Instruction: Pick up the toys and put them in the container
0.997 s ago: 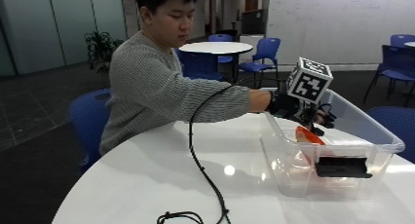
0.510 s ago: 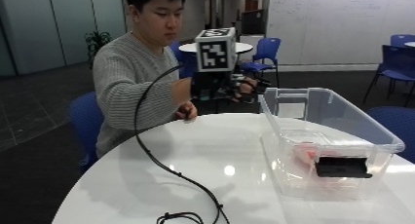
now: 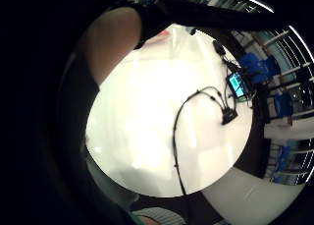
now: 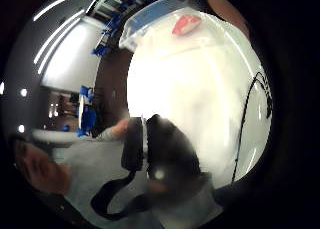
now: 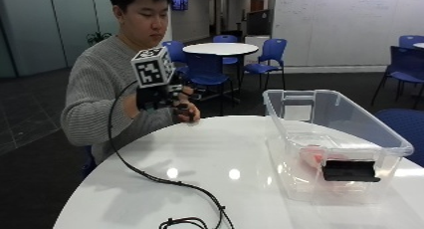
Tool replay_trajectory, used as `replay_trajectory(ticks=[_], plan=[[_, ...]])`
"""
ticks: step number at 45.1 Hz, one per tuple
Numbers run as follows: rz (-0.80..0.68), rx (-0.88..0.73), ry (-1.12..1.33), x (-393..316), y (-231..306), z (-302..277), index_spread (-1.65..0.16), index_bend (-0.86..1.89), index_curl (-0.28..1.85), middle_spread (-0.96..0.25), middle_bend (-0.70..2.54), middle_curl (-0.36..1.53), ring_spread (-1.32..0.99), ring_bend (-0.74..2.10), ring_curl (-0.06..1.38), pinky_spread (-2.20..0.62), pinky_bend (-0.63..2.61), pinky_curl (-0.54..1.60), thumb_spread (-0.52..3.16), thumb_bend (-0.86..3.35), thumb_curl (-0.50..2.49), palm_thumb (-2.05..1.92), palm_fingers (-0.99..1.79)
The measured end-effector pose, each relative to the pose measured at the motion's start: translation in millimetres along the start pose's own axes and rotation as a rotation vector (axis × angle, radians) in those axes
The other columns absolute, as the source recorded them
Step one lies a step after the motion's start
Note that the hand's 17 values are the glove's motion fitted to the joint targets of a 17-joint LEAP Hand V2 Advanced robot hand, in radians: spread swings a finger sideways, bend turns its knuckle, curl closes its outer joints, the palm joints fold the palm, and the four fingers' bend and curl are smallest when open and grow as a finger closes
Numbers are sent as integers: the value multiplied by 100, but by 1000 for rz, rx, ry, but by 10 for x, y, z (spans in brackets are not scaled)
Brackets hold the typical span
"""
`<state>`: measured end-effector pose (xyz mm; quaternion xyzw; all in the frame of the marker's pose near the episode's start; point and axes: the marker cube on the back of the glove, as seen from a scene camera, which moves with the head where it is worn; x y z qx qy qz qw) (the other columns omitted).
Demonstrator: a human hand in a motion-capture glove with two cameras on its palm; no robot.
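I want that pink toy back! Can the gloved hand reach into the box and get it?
Probably yes. The clear container has no lid on, and the bare white table lies between it and the gloved right hand. The pink toy lies on its bottom.

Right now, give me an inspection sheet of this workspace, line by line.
Surface: round white table, glossy.
Job's things: clear plastic container on the table's far side from the person; pinkish toy inside it; no toys seen loose on the table.
Clutter: black flat item at the container's near end.
Hands: gloved right hand raised over the table edge near the person, holding nothing; bare hand beside it.
Cables: black cable trailing from the glove across the table.
Surroundings: blue chairs, another round table.
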<state>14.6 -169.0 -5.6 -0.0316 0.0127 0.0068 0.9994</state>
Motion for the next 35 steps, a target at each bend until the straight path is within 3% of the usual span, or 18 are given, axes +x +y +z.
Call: replay_trajectory(ticks=[7, 13, 35], plan=[[-59, 18, -82, -593, 1043, 526, -42, 27, 51, -16, 15, 28, -8, 16, 30, 7, 63, 35, 128, -5, 22, -7, -8], [-24, -41, -171, -817, 1514, 920, -43, 28, 51, -16, 15, 28, -8, 16, 28, 6, 63, 35, 130, -4, 21, -5, -8], [-9, -91, -120, -774, 1479, 1123, -43, 28, 49, -17, 16, 27, -9, 16, 24, 6, 62, 34, 136, -3, 20, -4, -7]])
